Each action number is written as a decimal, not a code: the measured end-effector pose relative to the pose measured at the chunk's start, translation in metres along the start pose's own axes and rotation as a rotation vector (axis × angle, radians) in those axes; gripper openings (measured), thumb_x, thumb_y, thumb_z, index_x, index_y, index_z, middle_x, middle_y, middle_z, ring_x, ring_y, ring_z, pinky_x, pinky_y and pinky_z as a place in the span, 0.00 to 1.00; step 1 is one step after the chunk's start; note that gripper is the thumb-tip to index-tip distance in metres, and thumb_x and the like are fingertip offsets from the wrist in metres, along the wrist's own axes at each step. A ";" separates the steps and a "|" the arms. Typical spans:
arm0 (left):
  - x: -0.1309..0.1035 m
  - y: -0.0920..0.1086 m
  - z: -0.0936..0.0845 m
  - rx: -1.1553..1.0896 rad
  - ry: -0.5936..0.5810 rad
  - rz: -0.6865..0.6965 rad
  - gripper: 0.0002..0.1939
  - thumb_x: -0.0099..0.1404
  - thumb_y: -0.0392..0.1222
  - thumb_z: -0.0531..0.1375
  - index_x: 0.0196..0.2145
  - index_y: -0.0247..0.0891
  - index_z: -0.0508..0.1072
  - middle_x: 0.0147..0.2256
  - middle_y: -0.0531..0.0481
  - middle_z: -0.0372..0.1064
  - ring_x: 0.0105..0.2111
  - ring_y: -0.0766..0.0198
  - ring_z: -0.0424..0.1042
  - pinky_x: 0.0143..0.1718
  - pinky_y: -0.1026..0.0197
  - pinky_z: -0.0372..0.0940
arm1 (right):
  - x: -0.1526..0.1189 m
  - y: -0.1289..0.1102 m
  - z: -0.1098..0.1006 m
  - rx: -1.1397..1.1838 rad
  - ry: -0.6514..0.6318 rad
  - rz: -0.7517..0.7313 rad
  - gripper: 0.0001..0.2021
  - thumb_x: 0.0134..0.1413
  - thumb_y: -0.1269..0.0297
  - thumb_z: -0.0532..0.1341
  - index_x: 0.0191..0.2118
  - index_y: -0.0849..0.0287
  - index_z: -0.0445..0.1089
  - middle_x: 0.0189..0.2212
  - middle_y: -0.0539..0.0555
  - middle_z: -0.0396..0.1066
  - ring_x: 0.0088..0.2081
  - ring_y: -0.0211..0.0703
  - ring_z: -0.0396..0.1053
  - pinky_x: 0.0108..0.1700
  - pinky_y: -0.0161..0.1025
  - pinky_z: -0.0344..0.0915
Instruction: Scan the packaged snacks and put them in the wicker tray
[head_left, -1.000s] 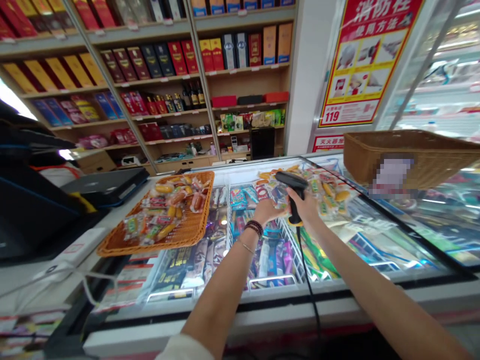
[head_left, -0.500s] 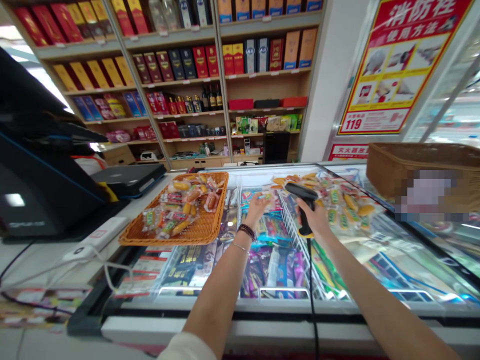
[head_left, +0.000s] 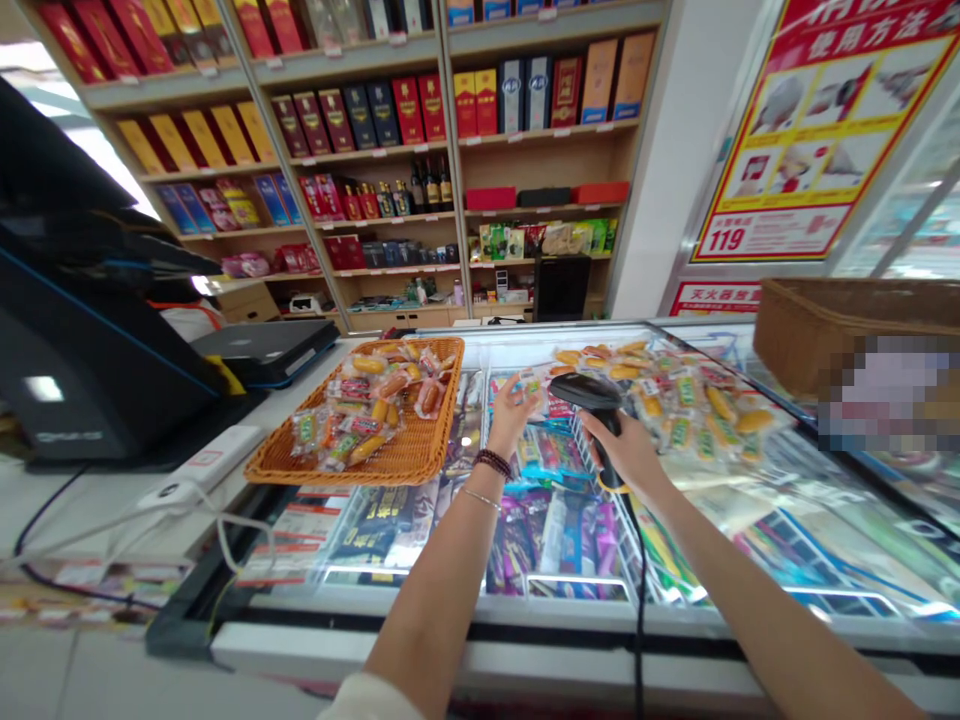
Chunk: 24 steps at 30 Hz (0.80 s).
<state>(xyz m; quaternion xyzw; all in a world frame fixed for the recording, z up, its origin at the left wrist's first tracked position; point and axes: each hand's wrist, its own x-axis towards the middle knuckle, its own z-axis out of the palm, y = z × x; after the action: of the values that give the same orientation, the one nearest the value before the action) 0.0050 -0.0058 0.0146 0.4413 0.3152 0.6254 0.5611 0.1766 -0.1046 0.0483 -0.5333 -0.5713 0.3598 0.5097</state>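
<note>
My right hand (head_left: 624, 455) is wrapped around the handle of a black barcode scanner (head_left: 589, 392), whose head points left toward my left hand. A cable hangs from its grip. My left hand (head_left: 511, 418) pinches a small snack in a clear wrapper (head_left: 534, 384) just left of the scanner head; its contents are hard to make out. Left of that hand, an orange wicker basket (head_left: 414, 466) holds several wrapped sausage-shaped snacks (head_left: 365, 424). More of these wrapped snacks (head_left: 684, 405) lie loose on the freezer's glass top (head_left: 724, 500), to the right of the scanner.
Frozen packs (head_left: 551, 530) show through the glass. A brown basket (head_left: 802, 335) stands at the right. On the left are a dark checkout machine (head_left: 97, 360), a black scale (head_left: 266, 350) and a white power strip (head_left: 202, 465) with cables. Shelves of boxes (head_left: 375, 115) stand behind.
The scanner has moved slightly left, closer to the snack in my left hand, and its head has turned. The whole view has shifted a little to the left.
</note>
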 end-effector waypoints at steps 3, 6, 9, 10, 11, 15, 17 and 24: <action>0.001 -0.001 -0.001 0.014 -0.007 0.000 0.34 0.47 0.44 0.77 0.52 0.37 0.75 0.45 0.39 0.78 0.43 0.51 0.79 0.42 0.52 0.75 | -0.002 -0.002 0.000 -0.010 -0.038 -0.021 0.26 0.55 0.35 0.64 0.24 0.54 0.64 0.12 0.49 0.66 0.14 0.39 0.62 0.21 0.37 0.61; 0.002 -0.001 -0.002 0.006 -0.010 0.014 0.34 0.46 0.44 0.77 0.51 0.37 0.74 0.46 0.38 0.78 0.46 0.49 0.78 0.42 0.53 0.74 | -0.003 -0.002 -0.001 -0.026 -0.051 -0.022 0.26 0.56 0.35 0.63 0.24 0.54 0.64 0.11 0.49 0.66 0.14 0.39 0.63 0.21 0.37 0.61; 0.004 -0.002 -0.002 0.003 -0.012 0.029 0.34 0.45 0.45 0.78 0.49 0.37 0.74 0.47 0.38 0.78 0.47 0.49 0.78 0.42 0.55 0.74 | -0.004 -0.002 -0.002 -0.036 -0.059 -0.035 0.27 0.56 0.34 0.63 0.24 0.54 0.65 0.11 0.49 0.66 0.14 0.39 0.63 0.21 0.38 0.61; 0.004 -0.003 -0.002 0.006 -0.010 0.033 0.34 0.45 0.45 0.78 0.49 0.37 0.74 0.47 0.38 0.78 0.48 0.49 0.77 0.42 0.55 0.74 | -0.004 -0.003 -0.002 -0.040 -0.060 -0.041 0.27 0.56 0.34 0.63 0.24 0.54 0.65 0.11 0.49 0.66 0.14 0.39 0.63 0.21 0.38 0.61; 0.004 -0.003 -0.002 0.012 -0.007 0.036 0.34 0.45 0.45 0.78 0.49 0.37 0.74 0.47 0.38 0.78 0.48 0.49 0.77 0.43 0.55 0.74 | -0.004 -0.003 -0.002 -0.045 -0.059 -0.046 0.27 0.56 0.34 0.63 0.24 0.54 0.65 0.11 0.49 0.66 0.14 0.39 0.63 0.21 0.38 0.61; 0.003 -0.001 -0.001 0.041 0.003 0.038 0.33 0.47 0.45 0.77 0.50 0.38 0.74 0.48 0.38 0.78 0.49 0.49 0.77 0.43 0.55 0.74 | -0.004 -0.003 -0.001 -0.045 -0.053 -0.044 0.28 0.55 0.33 0.63 0.23 0.54 0.65 0.11 0.50 0.65 0.13 0.39 0.62 0.21 0.38 0.61; 0.002 0.000 -0.001 0.050 -0.001 0.040 0.34 0.48 0.45 0.77 0.51 0.38 0.74 0.48 0.38 0.79 0.50 0.48 0.77 0.43 0.55 0.75 | -0.004 -0.002 -0.001 -0.032 -0.057 -0.043 0.27 0.55 0.33 0.63 0.23 0.54 0.65 0.11 0.49 0.65 0.13 0.39 0.62 0.21 0.37 0.61; -0.002 0.002 0.002 0.017 0.072 0.011 0.33 0.46 0.44 0.77 0.49 0.39 0.73 0.43 0.42 0.79 0.43 0.55 0.79 0.42 0.56 0.75 | -0.004 -0.003 0.001 0.015 -0.028 -0.023 0.28 0.52 0.33 0.65 0.22 0.54 0.65 0.10 0.49 0.64 0.12 0.38 0.60 0.19 0.37 0.60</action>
<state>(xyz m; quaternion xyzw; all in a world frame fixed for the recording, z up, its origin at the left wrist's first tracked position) 0.0062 -0.0079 0.0167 0.4247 0.3381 0.6413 0.5423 0.1744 -0.1091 0.0499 -0.5176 -0.5818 0.3656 0.5099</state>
